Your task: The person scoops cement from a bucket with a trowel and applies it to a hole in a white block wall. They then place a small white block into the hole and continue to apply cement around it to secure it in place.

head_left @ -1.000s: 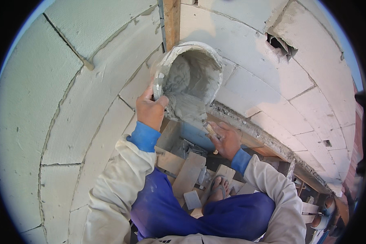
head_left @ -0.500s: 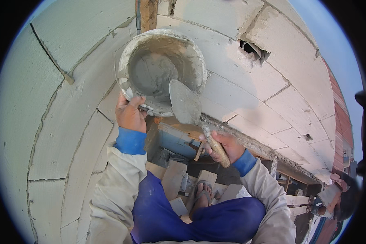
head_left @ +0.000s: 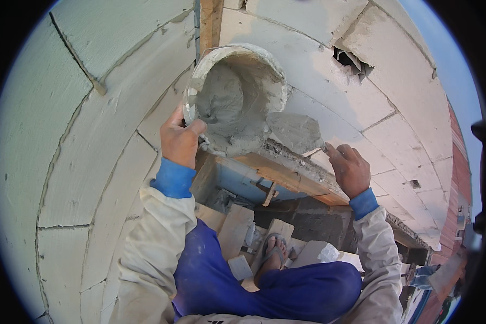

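Observation:
My left hand (head_left: 180, 141) grips the near-left rim of a mortar-crusted bucket (head_left: 272, 73), which is tipped with its mouth toward me. Wet grey mortar (head_left: 221, 97) coats its inside and lies at the lower lip. My right hand (head_left: 350, 168) is closed on the mostly hidden handle of a trowel; the mortar-covered trowel blade (head_left: 297, 132) reaches leftward to the bucket's lower right lip.
Pale block walls rise left (head_left: 65, 162) and right (head_left: 394, 140), the right one with a hole (head_left: 351, 62). A timber post (head_left: 210, 21) stands behind the bucket. Below lie a rough concrete ledge (head_left: 394, 218), a wooden-edged opening and loose planks (head_left: 235, 229) under my sandalled foot (head_left: 272, 254).
Since half a second ago the bucket has tipped further toward me and shifted right. My right hand and the trowel have moved right and up, the blade turning toward horizontal.

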Demonstrator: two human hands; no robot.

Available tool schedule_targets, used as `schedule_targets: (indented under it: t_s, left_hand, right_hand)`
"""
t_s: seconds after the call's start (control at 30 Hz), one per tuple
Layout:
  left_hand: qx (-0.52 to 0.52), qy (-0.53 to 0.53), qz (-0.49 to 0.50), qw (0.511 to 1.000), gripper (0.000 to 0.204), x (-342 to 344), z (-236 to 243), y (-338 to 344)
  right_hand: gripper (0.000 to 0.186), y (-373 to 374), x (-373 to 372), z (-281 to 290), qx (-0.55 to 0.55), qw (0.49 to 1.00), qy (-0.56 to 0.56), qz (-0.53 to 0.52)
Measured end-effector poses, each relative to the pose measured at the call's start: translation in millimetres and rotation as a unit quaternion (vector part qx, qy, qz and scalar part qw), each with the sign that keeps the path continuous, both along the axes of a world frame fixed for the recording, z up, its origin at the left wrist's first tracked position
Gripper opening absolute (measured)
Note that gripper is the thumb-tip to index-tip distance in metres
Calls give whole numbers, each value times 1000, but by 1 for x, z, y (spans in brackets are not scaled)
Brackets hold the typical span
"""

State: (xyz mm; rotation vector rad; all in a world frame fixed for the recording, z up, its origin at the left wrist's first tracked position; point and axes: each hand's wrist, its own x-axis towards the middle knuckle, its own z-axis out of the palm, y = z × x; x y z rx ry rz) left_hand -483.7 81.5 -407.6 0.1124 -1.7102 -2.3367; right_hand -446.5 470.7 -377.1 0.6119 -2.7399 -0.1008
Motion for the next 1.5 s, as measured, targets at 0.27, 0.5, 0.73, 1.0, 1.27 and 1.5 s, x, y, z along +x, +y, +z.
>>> schedule_targets:
  t_s: [0.27, 0.5, 0.73, 1.0, 1.27, 1.5]
  left_hand:
    - [18, -3, -39, 999, 59, 12, 2, 6]
    - [29, -95, -67, 993, 52, 6, -18, 13]
    - [127, -128, -59, 982, 58, 5, -31, -13]
    - [136, -151, -13, 979, 60, 21, -26, -39]
    - [116, -155, -1, 981, 55, 35, -18, -43]
    - [127, -182, -15, 975, 49, 17, -36, -34]
  right_hand:
    - [39, -25, 25, -107, -177, 969, -141, 99]
    - [40, -61, 47, -133, -317, 933, -140, 94]
    - [40, -6, -6, -105, -387, 916, 90, -50]
    - [45, 23, -110, -108, -662, 744, -3, -92]
    - [49, 13, -108, -102, -757, 638, -139, -1]
    - [44, -9, -118, -103, -820, 552, -150, 13]
